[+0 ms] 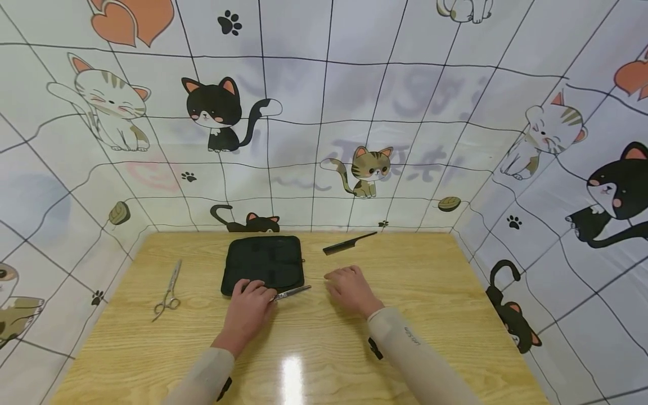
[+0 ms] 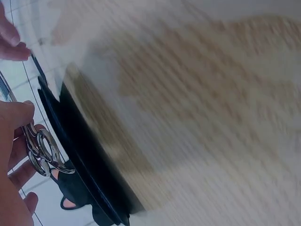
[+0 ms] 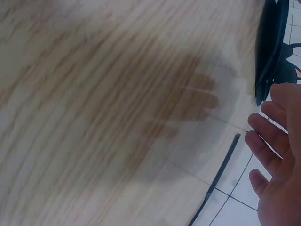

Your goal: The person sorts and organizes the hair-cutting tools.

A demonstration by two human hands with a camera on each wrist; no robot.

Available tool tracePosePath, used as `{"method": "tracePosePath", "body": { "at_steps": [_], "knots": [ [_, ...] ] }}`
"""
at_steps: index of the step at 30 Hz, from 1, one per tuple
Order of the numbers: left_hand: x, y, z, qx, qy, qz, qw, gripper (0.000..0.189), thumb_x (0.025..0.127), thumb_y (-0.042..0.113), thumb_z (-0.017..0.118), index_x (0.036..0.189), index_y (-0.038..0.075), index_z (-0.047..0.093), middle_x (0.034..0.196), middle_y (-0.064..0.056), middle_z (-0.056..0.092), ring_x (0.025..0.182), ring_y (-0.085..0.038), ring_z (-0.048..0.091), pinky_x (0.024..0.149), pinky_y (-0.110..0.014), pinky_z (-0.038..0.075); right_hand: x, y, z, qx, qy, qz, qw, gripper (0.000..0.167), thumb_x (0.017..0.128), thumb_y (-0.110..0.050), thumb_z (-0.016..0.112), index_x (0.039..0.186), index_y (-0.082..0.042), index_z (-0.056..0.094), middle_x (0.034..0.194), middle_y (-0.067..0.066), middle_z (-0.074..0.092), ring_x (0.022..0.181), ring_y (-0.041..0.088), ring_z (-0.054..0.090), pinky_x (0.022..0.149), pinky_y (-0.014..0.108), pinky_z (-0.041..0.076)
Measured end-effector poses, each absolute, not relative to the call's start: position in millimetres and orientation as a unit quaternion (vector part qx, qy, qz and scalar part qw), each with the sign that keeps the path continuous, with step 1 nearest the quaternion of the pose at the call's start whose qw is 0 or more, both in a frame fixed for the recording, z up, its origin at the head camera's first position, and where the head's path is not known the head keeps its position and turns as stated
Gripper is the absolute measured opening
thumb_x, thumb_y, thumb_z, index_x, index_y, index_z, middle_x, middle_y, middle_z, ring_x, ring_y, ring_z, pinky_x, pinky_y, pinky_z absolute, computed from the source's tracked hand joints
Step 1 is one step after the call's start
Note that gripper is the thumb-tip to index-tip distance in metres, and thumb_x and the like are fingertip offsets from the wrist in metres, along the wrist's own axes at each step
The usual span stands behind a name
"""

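Observation:
My left hand [image 1: 249, 312] pinches a pair of silver scissors [image 1: 295, 292] at the near edge of an open black case [image 1: 265, 260]. The blades point right; in the left wrist view the metal finger rings [image 2: 30, 137] show between thumb and fingers. To the right of the case, my right hand [image 1: 349, 288] is held over the table with fingers loosely bent and nothing in them. A black tail comb [image 1: 341, 246] lies beyond that hand, its thin tail toward the back right.
A second pair of silver scissors [image 1: 171, 288] lies on the wooden table [image 1: 430, 292], left of the case. Cat-patterned white sheeting [image 1: 298, 140] rises at the back and both sides. Dark straps show under both sleeves.

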State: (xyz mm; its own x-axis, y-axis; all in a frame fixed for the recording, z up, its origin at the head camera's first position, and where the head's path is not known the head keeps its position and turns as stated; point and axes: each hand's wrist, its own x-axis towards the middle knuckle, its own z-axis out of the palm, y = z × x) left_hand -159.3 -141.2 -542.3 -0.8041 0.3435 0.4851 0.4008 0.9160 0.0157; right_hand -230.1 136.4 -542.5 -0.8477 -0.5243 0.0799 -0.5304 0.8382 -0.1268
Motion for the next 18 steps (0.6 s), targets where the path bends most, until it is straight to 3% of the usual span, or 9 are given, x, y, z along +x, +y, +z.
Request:
{"method": "tracePosePath", "body": {
  "at_steps": [18],
  "knots": [
    [-163.6, -184.1, -533.2, -0.142, -0.96, -0.07, 0.231, 0.013, 0.083, 0.025, 0.077, 0.093, 0.018, 0.072, 0.09, 0.0, 0.076, 0.103, -0.026, 0.064, 0.098, -0.051, 0.04, -228.3, 95.2, -545.0, 0.297, -0.954, 0.045, -0.006, 0.052, 0.1, -0.038, 0.051, 0.146, -0.016, 0.044, 0.149, 0.002, 0.048, 0.136, 0.022, 0.046, 0.112, 0.044, 0.035]
  ]
}}
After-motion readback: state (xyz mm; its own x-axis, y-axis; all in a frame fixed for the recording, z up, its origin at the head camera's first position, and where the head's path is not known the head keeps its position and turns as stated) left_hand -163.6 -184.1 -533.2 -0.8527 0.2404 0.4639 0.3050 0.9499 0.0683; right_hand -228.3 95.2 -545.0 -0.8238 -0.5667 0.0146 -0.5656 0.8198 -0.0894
